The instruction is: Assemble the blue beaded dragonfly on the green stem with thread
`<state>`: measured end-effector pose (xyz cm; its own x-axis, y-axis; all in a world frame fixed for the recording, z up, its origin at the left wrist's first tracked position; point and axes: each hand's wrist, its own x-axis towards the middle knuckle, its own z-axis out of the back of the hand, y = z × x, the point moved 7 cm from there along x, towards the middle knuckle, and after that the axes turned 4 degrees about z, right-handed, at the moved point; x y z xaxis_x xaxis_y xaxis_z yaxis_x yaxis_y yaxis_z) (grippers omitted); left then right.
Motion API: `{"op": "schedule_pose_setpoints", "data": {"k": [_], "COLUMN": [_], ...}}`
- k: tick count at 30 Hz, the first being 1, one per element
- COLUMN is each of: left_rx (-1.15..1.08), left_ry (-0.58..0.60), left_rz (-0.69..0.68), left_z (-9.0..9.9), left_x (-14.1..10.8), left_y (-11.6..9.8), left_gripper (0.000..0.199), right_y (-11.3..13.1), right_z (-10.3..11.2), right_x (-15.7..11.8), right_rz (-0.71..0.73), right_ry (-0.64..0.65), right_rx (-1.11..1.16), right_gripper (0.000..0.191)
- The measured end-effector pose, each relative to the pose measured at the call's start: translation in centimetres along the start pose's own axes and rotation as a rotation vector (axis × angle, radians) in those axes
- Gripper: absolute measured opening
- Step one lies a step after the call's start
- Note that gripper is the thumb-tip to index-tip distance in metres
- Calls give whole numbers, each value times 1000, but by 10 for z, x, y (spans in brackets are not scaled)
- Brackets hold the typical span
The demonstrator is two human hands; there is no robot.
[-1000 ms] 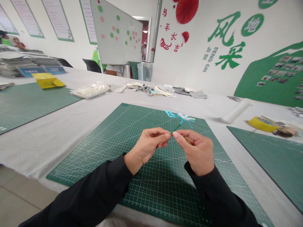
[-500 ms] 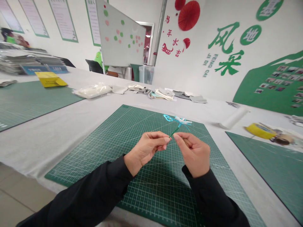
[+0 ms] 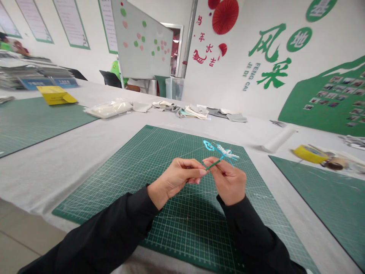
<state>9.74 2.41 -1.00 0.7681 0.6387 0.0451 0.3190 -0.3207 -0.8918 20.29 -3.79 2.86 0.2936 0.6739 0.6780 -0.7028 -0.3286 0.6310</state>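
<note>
A small blue and white beaded flower [image 3: 227, 152] with a green stem [image 3: 213, 164] is held above a green cutting mat [image 3: 182, 228]. My left hand [image 3: 177, 178] pinches the lower end of the stem between thumb and fingertips. Close beside it on the right, my right hand [image 3: 229, 180] has its thumb and fingers closed at the stem, just below the flower head. A light blue loop [image 3: 209, 145] sticks out to the left of the white beads. The right hand's lower fingers are curled and partly hidden.
Behind the mat lie a clear plastic bag [image 3: 110, 108] and folded cloth pieces [image 3: 196, 111]. A yellow card [image 3: 57, 95] rests on the left mat [image 3: 37, 121]. Yellow tape [image 3: 310, 153] and a brown roll [image 3: 336, 163] are by the right mat [image 3: 316, 190]. A person sits far left.
The flower has tilted over to the right and its stem now lies at a flatter angle. My right hand has shifted slightly left. The whole view has moved a little.
</note>
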Motion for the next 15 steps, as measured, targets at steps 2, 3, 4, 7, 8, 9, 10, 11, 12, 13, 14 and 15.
{"op": "schedule_pose_setpoints", "data": {"k": [2,3,4,7,8,9,10,11,12,13,14,15], "left_rx": [5,9,15,22,20,16,13,12,15,18,23,26], "left_ry": [14,18,19,21,21,21,20,17,14,11,10,9], "left_rz": [-2,1,5,16,16,14,10,5,-1,-9,-19,-31], "left_z": [0,0,0,0,0,0,1,1,2,3,3,3], "left_x": [0,0,1,1,1,1,1,1,1,1,1,2], "left_y": [0,0,0,1,1,1,2,1,1,1,1,0], "left_gripper": [11,10,10,10,10,10,10,9,9,9,8,8], "right_y": [-1,-1,-1,-1,0,0,0,-1,-1,-1,-2,-2], "right_z": [1,1,2,2,2,2,2,3,3,4,5,6], "right_x": [0,0,0,1,1,1,2,2,2,2,2,2], "right_rz": [-12,-18,-18,26,47,64,77,86,90,94,94,93], "right_ry": [-11,-22,-29,-27,-25,-21,-19,-19,-22,-23,-24,-25], "right_rx": [11,15,22,36,36,31,24,13,1,-12,-27,-44], "right_gripper": [15,14,14,13,13,13,13,13,13,13,13,13]}}
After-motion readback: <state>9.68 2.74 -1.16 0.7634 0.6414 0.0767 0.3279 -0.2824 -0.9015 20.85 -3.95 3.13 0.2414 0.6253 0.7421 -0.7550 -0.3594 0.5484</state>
